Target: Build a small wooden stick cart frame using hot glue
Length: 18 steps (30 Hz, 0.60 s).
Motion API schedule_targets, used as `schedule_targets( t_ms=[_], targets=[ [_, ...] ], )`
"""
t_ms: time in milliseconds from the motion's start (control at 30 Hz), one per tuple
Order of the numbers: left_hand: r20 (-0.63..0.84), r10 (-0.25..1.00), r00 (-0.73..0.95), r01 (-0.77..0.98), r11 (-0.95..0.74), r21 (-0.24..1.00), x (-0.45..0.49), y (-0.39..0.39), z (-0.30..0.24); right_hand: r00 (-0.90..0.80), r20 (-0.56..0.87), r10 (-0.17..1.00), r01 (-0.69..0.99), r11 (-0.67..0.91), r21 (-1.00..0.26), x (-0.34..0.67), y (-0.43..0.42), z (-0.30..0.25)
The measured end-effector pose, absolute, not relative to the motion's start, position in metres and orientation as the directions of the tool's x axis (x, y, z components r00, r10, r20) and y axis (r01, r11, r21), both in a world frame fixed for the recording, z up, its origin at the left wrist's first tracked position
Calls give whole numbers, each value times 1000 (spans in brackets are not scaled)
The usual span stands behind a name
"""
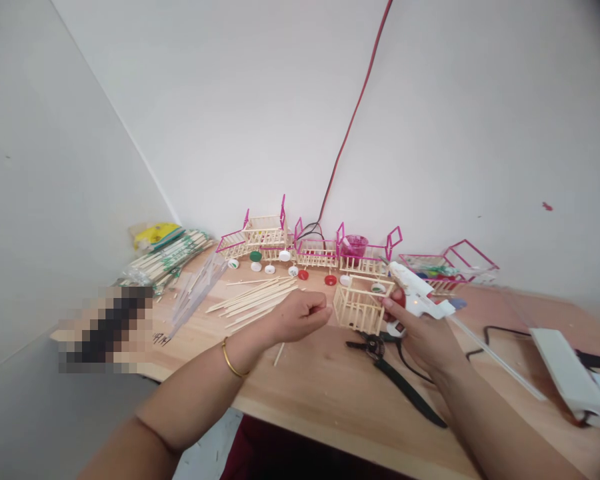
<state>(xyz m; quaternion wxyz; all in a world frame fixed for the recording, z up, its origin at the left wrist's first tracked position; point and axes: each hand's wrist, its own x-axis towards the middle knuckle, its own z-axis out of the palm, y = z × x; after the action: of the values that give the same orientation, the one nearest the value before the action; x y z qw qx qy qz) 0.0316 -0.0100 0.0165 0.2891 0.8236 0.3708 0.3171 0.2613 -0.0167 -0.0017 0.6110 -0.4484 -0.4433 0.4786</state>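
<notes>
My right hand (420, 333) grips the right end of a small openwork cart basket (359, 308), made of pale wooden sticks. It is held above the table, with the thumb on its near side. A red round piece (398, 297) shows beside those fingers. To the left of the basket, my left hand (303, 315) is closed, apart from it; whatever its fingers hold, if anything, is hidden. Just behind my right hand stands a white glue gun (414, 290), a clear glue stick (497, 360) jutting from its back. Black-handled pliers (405, 387) lie below the basket.
Loose wooden sticks (255, 303) lie left of my left hand, near clear plastic sleeves (199, 287) and bundled sticks (173, 257). Finished-looking carts (317, 253) with pink trim line the wall, around a pink cup (355, 247). A white power strip (570, 377) lies right.
</notes>
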Motion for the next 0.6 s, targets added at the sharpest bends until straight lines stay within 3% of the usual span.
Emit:
schedule_targets(
  t_ms=[233,400,600],
  targets=[
    [235,806,543,279,-437,855,28,-5,12,161,98,982,-215,132,-968,261,-16,-2],
    [282,832,478,150,-394,907,30,-3,9,169,93,981,-219,129,-967,262,-16,-3],
    [330,845,421,291,-470,833,33,-3,8,165,103,981,-233,140,-962,260,-17,0]
  ],
)
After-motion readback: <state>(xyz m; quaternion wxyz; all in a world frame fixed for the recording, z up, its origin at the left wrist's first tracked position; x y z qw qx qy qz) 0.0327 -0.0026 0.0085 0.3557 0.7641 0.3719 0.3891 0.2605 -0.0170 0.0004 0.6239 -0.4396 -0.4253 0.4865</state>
